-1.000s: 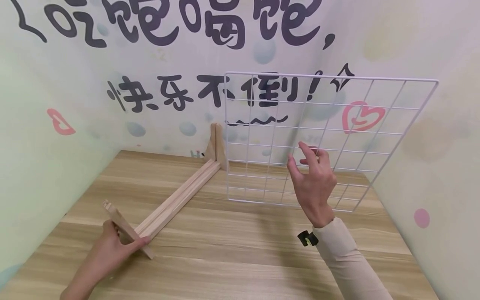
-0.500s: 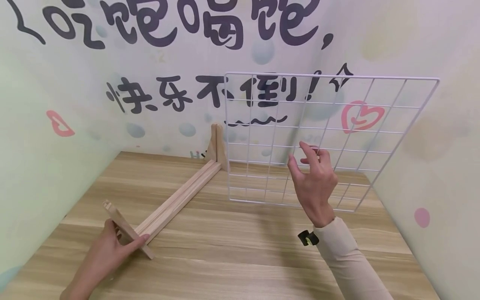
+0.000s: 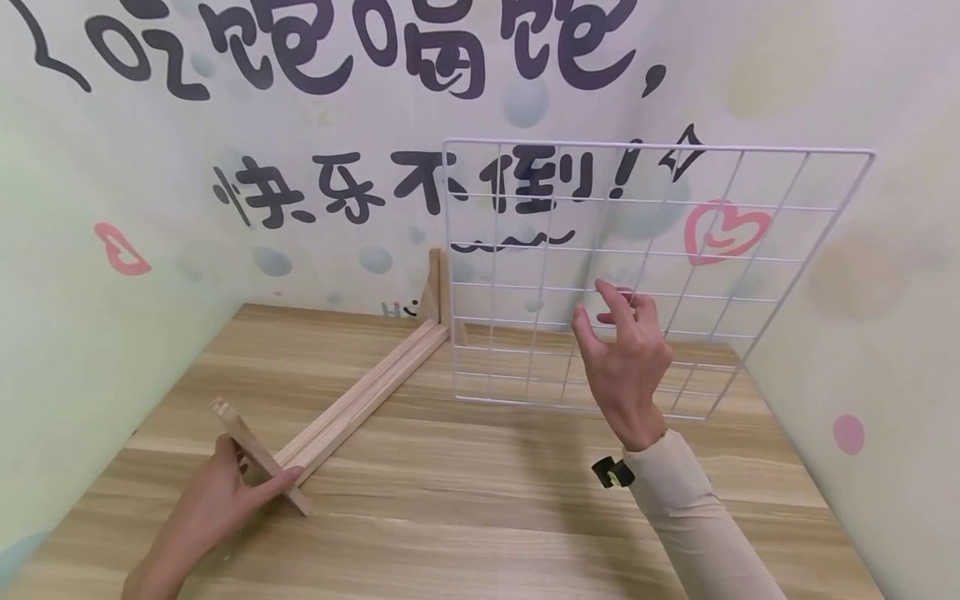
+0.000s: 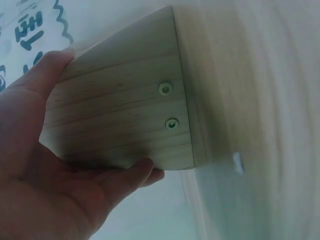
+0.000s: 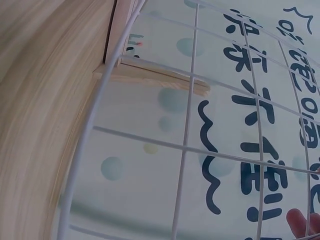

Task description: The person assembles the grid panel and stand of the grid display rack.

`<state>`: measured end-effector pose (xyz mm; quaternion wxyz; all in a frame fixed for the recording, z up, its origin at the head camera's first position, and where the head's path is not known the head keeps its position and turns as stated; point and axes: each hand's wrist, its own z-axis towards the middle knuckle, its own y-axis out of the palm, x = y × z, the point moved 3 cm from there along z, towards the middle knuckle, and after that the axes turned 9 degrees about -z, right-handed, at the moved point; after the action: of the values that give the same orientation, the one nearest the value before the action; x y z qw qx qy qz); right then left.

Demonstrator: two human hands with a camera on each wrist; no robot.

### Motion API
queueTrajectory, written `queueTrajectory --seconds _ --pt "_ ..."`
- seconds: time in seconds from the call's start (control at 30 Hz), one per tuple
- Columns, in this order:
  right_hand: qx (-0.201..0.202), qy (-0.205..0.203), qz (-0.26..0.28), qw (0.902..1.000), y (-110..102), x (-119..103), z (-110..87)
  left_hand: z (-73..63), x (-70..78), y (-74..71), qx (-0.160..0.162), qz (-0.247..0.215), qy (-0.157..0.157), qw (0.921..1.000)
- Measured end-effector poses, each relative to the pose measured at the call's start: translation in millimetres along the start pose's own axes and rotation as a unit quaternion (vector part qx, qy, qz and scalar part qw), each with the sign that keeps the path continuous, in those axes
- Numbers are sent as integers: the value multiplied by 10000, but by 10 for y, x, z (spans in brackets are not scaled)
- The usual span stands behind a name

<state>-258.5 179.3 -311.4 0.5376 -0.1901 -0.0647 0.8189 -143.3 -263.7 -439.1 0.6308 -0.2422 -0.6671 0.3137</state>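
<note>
Over on the near left of the table (image 3: 465,517), your left hand's (image 3: 217,502) grip is partly closed, holding the near end board (image 3: 250,442) of the wooden stand (image 3: 367,398) between thumb and fingers. To the right, your right hand (image 3: 628,362) has a loosely curled grip on the white wire grid panel (image 3: 637,251), though exactly how the fingers sit on the wires is hard to make out. Panel's standing up just right of the stand.

So what's new: the panel has crept a touch left and the stand's far end has swung slightly right, so the panel's left rod now overlaps the far upright (image 3: 443,287) in your head view. Reads to me like panel and stand are better lined up, but honestly can't tell if they're touching.
</note>
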Motion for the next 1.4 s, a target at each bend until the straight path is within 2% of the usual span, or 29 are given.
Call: queueTrajectory --seconds 0.37,0.7,1.03,1.4 --pt "-18 75 -16 10000 5 -35 22 83 7 20 -136 -75 64 9999" --pt "-47 96 -77 9999 -9 -13 23 142 35 33 -39 -149 375 9992" --pt "-40 110 -75 9999 -20 -24 30 213 30 21 -83 -197 528 9984" --pt "-26 87 -118 9999 -42 -15 20 274 35 16 -246 -273 541 9979"
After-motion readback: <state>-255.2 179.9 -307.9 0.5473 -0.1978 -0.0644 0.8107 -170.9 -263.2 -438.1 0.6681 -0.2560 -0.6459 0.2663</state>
